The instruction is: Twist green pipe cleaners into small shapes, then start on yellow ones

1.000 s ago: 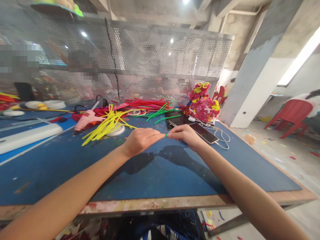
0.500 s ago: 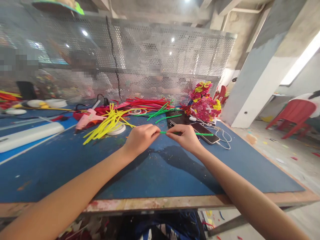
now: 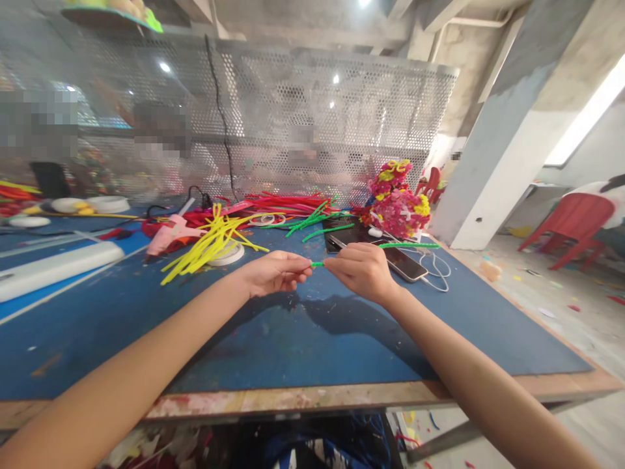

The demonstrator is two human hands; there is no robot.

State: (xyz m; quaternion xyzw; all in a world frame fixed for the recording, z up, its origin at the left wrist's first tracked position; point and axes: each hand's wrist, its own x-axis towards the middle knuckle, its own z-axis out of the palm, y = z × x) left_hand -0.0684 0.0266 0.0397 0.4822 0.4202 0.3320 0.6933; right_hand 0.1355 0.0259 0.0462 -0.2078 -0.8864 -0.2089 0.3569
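Observation:
Over the blue table top point(image 3: 303, 339) my two hands meet around a green pipe cleaner point(image 3: 407, 245). My left hand point(image 3: 273, 272) pinches its near end with fingers closed. My right hand point(image 3: 361, 268) is closed round the stem, and the free length sticks out to the right above a smartphone point(image 3: 398, 258). Behind my hands lie loose yellow pipe cleaners point(image 3: 209, 241), green pipe cleaners point(image 3: 312, 223) and red pipe cleaners point(image 3: 288, 202).
A pink glue gun point(image 3: 168, 236) and a white tape roll point(image 3: 227, 254) lie at the left. A pink-and-yellow flower bunch point(image 3: 398, 202) stands at the back right beside white cables point(image 3: 434, 264). A perforated metal screen point(image 3: 312, 124) closes the far side; people sit behind it. Red chairs point(image 3: 571, 228) stand at the right.
The green pipe cleaner, hidden inside my hands a second ago, now reaches out to the right of my right hand. Its free end has risen since half a second ago.

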